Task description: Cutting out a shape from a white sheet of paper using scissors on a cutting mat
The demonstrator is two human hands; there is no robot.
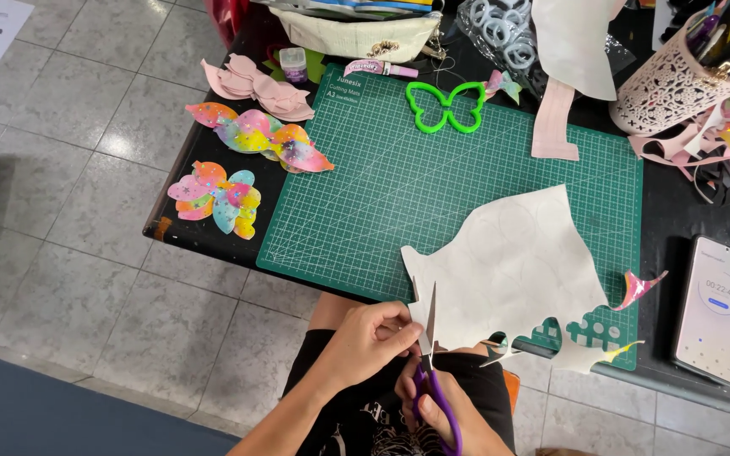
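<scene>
While the left hand (371,336) pinches a thin, floppy white sheet (513,270) at its edge, the right hand (445,414), closed around purple scissors (433,371), cuts just beside that grip.

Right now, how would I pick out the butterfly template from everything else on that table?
Find the green gridded cutting mat on the black table. Near its far edge lies a bright green plastic butterfly outline. Unlike the pastel rainbow paper butterfly cutouts left of the mat, it is hollow and single-coloured.
</scene>
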